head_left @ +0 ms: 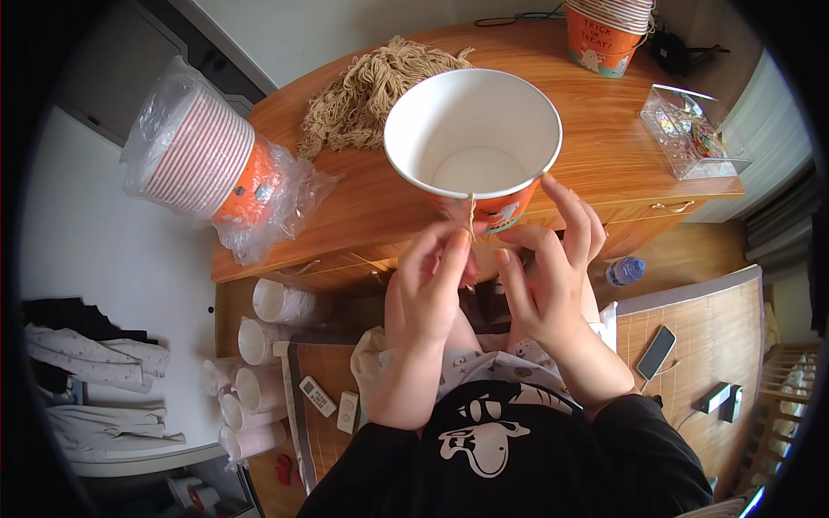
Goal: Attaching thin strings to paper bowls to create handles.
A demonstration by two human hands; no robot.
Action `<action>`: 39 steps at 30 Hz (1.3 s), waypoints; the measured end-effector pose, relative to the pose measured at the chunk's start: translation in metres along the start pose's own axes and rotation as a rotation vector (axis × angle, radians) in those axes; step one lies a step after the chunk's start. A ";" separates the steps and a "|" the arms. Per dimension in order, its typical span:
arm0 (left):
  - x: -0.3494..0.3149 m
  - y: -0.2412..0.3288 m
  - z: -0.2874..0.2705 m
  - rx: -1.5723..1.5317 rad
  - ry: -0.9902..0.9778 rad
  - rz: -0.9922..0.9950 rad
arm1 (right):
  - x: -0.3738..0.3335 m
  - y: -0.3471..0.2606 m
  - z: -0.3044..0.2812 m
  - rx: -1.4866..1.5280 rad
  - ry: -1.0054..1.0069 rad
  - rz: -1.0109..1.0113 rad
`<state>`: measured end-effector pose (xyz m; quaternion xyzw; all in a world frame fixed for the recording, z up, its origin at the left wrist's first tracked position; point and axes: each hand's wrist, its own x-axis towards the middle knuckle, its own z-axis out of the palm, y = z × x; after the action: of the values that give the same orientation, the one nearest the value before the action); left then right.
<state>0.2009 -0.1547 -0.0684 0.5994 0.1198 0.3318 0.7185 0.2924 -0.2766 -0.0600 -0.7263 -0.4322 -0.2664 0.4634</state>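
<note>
Paper bucket, white inside and orange outside, faces mouth-up at the centre, beside the front edge of the worktop; what supports its base is hidden. It looks light, thin-walled and stiff, smooth enough to slide and likely to dent under a squeeze; the rolled rim seems the sturdiest place to take hold. The cord at its near rim appears soft and limp, best pinched close to the wall.

From left: crinkled clear film wraps a tapered, nested bucket stack, its rims forming fine red-and-white stripes, while pale wrapped stacks lie below. A loose heap of tan yarn, twisted and fibrous, spreads behind the bucket. The left hand has its grip closed on the cord, thumb against forefinger, in front of the bucket. To its right, the right hand holds its grip open, thumb and fingers apart, one fingertip at or very near the rim. Beyond, an orange bucket stack stands upright near a hard, glossy, transparent tray of small, tangled pieces.
</note>
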 end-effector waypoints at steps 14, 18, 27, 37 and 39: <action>-0.001 0.004 -0.012 0.863 0.114 0.837 | 0.009 -0.007 -0.006 0.340 -0.221 0.177; 0.018 0.014 -0.011 1.075 0.207 1.065 | 0.010 -0.011 -0.016 0.361 -0.282 0.193; 0.030 0.028 -0.004 1.154 0.075 1.175 | 0.014 -0.018 -0.033 0.395 -0.266 0.093; 0.031 0.029 0.003 1.125 0.123 1.136 | 0.015 -0.019 -0.032 0.108 -0.092 0.083; 0.029 0.024 0.005 1.137 0.117 1.108 | 0.020 -0.019 -0.026 0.041 -0.065 0.073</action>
<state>0.2172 -0.1391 -0.0377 0.8281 -0.0074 0.5600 0.0256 0.2858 -0.2891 -0.0248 -0.7402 -0.4257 -0.2169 0.4732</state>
